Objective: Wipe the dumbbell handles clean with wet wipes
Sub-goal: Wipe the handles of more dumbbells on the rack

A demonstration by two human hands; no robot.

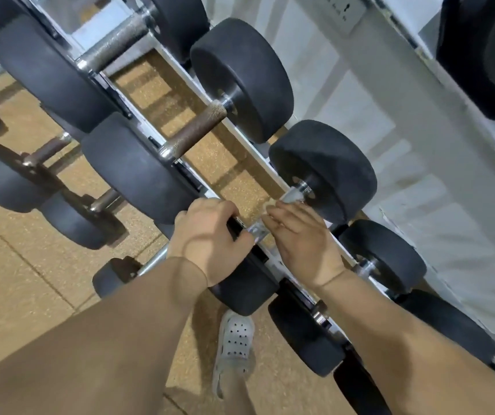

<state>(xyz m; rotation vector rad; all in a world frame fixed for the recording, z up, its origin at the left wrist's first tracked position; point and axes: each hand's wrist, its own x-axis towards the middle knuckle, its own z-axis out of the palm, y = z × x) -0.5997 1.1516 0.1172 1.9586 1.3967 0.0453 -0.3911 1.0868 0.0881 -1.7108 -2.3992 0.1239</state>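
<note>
**Both hands on one dumbbell, wipe on its handle**

On my feed, the dumbbell being cleaned lies across the rack, in the lower middle of the view. Its far head sits toward the white wall and its near head points back at the wearer.

The left hand is clenched over the near end of the bar, fingers curled down beside the near head. The right hand lies over the handle with its fingers bent around it, grasping a pale wet wipe against the metal. An edge of the wipe peeks out past the fingertips, just beside the far head's chrome collar. Only a short silvery stretch of handle shows between the two hands, and I cannot tell how far the fingers close underneath.

The next dumbbell up the rack has a brown, rust-coloured grip. Smaller dumbbells sit on a lower tier at left. Below is a tan speckled floor, with a white perforated clog planted near the rack's base. A wall socket shows at the top.
</note>
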